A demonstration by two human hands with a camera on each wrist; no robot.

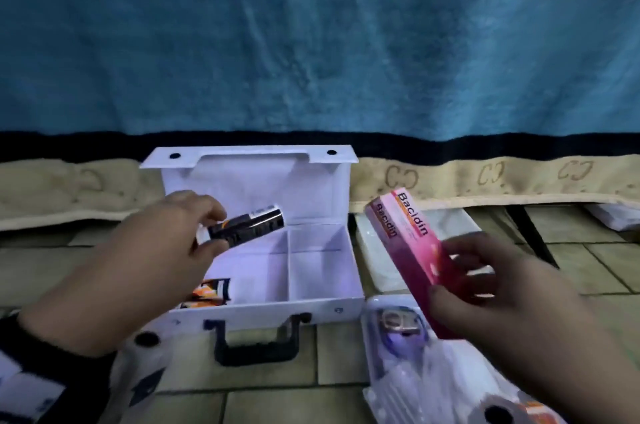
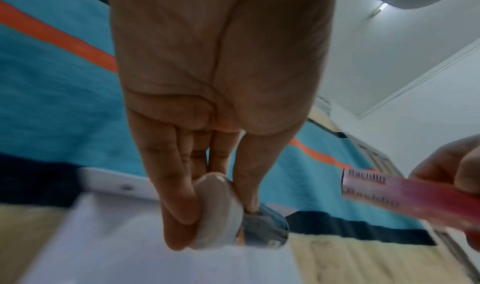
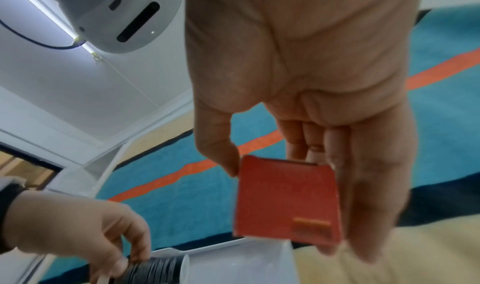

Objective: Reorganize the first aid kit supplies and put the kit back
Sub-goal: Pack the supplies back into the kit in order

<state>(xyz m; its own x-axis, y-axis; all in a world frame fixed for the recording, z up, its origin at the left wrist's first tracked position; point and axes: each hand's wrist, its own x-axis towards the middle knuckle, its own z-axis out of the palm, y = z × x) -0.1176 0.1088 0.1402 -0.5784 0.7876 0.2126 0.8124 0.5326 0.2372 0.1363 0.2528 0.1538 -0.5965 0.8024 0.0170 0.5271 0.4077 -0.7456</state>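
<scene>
Left hand (image 1: 145, 261) extended forward, thumb and fingers pinching a dark tube (image 1: 247, 224); right hand (image 1: 495, 292) raised, gripping a pink box (image 1: 405, 243).

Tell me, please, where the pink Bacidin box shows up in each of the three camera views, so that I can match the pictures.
Head view: the pink Bacidin box is right of centre, tilted, gripped by the right hand.
Left wrist view: it enters from the right edge, lettering blurred.
Right wrist view: its red end face is lower centre, between thumb and fingers.
Shared landmark: the open white kit case, seen in every view.
</scene>
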